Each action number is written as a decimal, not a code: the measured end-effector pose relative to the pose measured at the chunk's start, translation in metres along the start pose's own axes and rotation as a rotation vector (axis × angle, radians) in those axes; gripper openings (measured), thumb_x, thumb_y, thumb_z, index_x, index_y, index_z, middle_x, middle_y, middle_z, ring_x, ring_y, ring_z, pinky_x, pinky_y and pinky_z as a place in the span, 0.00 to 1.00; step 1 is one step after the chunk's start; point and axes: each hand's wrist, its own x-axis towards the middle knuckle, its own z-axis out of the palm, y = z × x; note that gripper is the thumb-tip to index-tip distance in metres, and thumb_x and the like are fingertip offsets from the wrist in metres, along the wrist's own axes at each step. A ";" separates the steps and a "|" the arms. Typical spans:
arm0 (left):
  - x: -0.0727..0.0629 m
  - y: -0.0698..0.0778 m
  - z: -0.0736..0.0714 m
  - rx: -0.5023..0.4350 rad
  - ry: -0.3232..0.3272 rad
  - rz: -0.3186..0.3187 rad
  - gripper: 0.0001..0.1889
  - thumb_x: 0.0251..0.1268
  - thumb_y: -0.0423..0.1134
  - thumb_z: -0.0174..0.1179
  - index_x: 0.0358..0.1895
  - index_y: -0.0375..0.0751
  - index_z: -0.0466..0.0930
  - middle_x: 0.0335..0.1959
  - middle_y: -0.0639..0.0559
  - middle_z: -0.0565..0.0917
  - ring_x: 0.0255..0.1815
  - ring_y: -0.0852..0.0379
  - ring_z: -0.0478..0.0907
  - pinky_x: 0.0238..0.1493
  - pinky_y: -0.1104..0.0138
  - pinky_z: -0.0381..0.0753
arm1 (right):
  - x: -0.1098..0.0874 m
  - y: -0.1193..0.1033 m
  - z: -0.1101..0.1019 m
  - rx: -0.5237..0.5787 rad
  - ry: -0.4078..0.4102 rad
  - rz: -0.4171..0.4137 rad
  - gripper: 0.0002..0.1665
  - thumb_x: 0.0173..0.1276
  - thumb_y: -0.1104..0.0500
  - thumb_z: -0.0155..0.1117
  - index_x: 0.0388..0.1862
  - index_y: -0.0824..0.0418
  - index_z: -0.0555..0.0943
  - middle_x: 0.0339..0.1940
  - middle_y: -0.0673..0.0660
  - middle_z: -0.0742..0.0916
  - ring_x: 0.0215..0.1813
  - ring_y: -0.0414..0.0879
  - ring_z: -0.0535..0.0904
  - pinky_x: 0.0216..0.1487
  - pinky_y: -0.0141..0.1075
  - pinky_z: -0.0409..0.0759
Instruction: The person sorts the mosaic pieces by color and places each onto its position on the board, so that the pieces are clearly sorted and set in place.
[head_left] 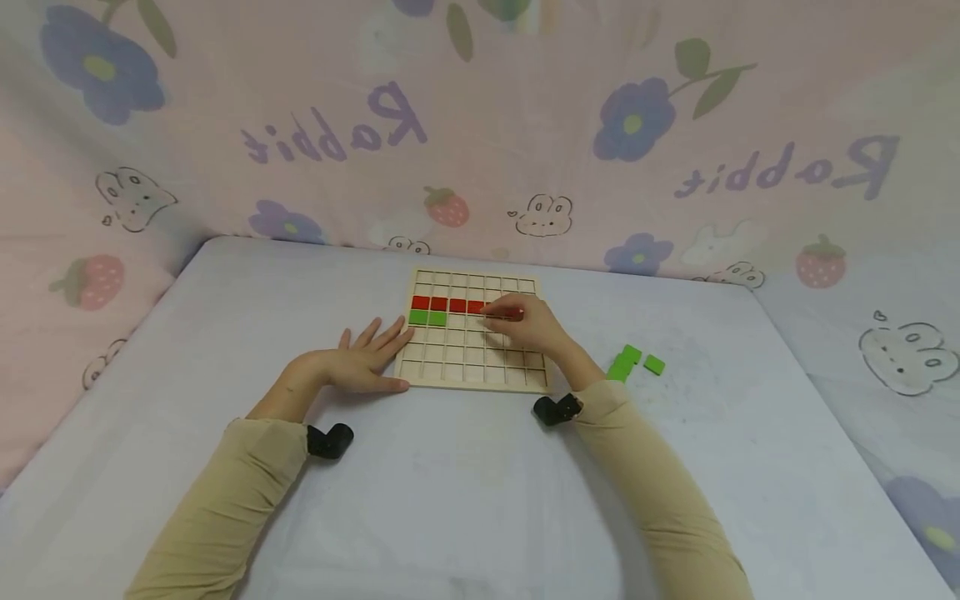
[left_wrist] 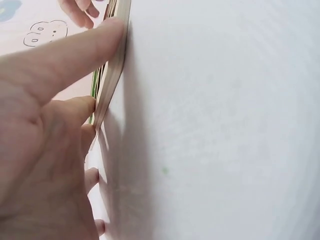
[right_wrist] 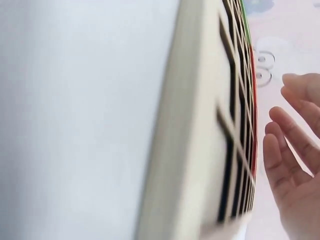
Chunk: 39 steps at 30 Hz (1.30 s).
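Observation:
A wooden grid board (head_left: 480, 387) lies on the table, its square cells divided by thin ridges. A row of red square tiles (head_left: 457, 306) fills cells near its far side, partly covered by my right hand. Two green tiles (head_left: 427, 317) sit just below the row's left end. My left hand (head_left: 358, 365) is spread flat at the board's left side; in the left wrist view its thumb (left_wrist: 107, 40) touches the board's edge. Above the red row hovers my right hand (head_left: 531, 323), fingers slightly bent. The right wrist view shows its fingers (right_wrist: 292, 130) apart, with no tile visible between them.
Several loose green tiles (head_left: 622, 365) lie on the white cloth (head_left: 450, 483) right of the board, partly behind my right forearm, with one green tile (head_left: 655, 365) a little apart. A printed curtain (head_left: 480, 133) hangs behind the table. Black wrist mounts (head_left: 330, 442) sit at both cuffs.

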 end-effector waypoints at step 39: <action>-0.005 -0.009 0.002 0.260 0.227 0.097 0.43 0.61 0.64 0.57 0.76 0.52 0.53 0.78 0.44 0.50 0.75 0.31 0.48 0.70 0.38 0.49 | -0.066 0.070 -0.088 -0.098 0.155 0.113 0.18 0.67 0.55 0.64 0.52 0.63 0.83 0.56 0.62 0.83 0.58 0.56 0.76 0.57 0.48 0.75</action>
